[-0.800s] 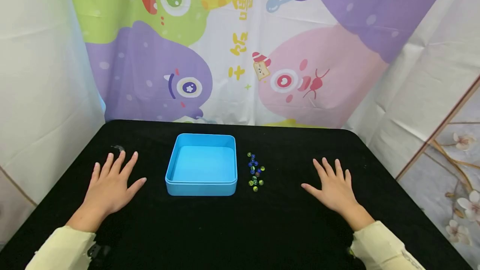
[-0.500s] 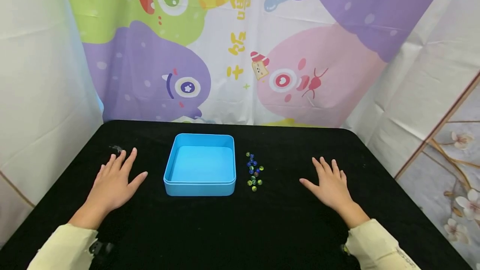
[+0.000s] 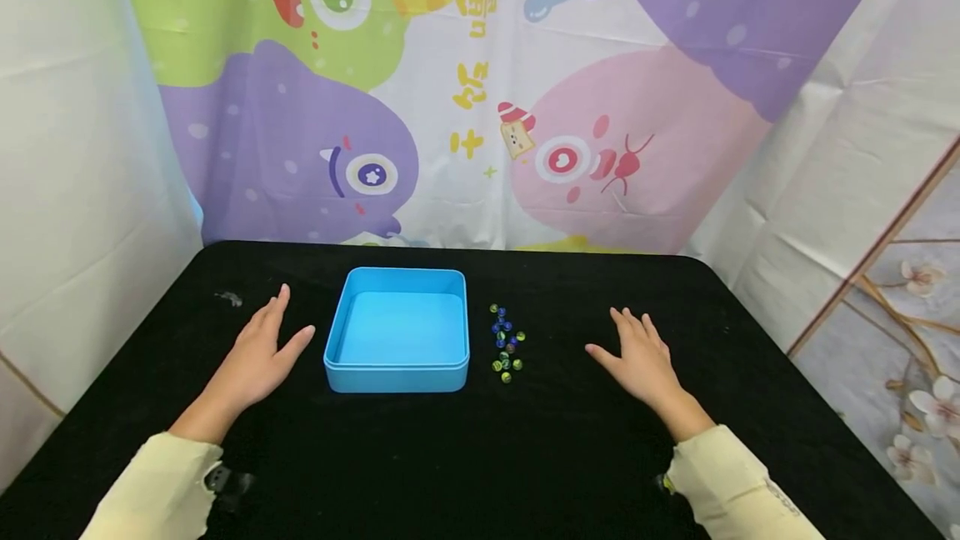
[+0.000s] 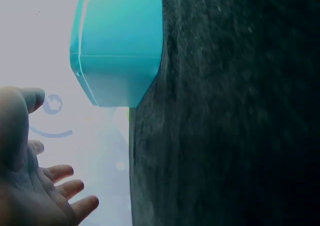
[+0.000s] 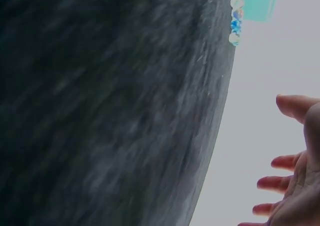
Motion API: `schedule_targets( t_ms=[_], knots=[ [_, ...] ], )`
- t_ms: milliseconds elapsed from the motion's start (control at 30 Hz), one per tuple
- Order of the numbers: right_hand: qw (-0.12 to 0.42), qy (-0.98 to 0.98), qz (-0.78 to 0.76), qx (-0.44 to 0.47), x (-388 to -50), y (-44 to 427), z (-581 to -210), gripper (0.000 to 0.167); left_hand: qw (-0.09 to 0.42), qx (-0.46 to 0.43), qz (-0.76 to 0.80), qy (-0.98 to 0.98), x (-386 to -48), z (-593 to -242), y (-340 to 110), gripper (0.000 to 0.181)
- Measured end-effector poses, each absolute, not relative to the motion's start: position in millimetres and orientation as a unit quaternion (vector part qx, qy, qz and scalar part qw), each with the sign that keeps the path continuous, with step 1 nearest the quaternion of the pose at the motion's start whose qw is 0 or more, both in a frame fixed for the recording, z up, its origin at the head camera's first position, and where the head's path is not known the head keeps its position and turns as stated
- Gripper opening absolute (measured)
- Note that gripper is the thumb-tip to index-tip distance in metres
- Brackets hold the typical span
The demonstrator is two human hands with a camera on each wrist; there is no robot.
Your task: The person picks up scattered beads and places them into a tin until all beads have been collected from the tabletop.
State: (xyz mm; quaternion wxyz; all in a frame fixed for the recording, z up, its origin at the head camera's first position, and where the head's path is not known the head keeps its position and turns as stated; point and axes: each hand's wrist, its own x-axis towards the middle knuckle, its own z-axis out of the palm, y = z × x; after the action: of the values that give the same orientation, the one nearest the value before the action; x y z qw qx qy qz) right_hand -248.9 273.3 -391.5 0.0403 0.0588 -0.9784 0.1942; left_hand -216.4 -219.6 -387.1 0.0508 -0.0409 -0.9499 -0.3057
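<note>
A blue square box [image 3: 397, 379], open at the top, sits on the black-covered table, and nothing lies inside it. Just right of it lies a loose cluster of several glass marbles [image 3: 501, 336], some blue, some yellow-green. My left hand [image 3: 255, 361] is left of the box, apart from it, fingers extended and thumb toward the box. My right hand [image 3: 641, 363] is some way right of the marbles, thumb toward them, holding nothing. In the left wrist view the box [image 4: 117, 41] looms above the fingers. The right wrist view shows the marbles [image 5: 235, 23] at its top edge.
The black cloth [image 3: 420, 473] covers the whole table. A small clear scrap [image 3: 229, 298] lies near the far left. A cartoon curtain [image 3: 457, 207] hangs behind the far edge, with pale cloth at both sides.
My left hand has moved right, closer to the box, and turned more on its side. My right hand has shifted left toward the marbles. Box and marbles keep their places on the table.
</note>
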Motion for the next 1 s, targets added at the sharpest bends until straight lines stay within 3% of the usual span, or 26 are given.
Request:
schedule_targets(
  t_ms=[400, 700, 1000],
  knots=[
    [0.026, -0.961, 0.263, 0.078, -261.6, 249.0, -388.5, 0.077, 0.020, -0.080, -0.433, -0.898, -233.8, -389.6, -210.9, 0.084],
    [0.015, -0.946, 0.316, 0.063, -271.1, 227.0, -388.9, 0.074, -0.043, -0.067, -0.486, -0.870, -241.1, -395.8, -201.9, 0.088],
    [-0.005, -0.917, 0.396, 0.041, -280.9, 209.9, -392.6, 0.067, -0.085, -0.059, -0.516, -0.850, -247.0, -402.3, -198.1, 0.075]
  ],
)
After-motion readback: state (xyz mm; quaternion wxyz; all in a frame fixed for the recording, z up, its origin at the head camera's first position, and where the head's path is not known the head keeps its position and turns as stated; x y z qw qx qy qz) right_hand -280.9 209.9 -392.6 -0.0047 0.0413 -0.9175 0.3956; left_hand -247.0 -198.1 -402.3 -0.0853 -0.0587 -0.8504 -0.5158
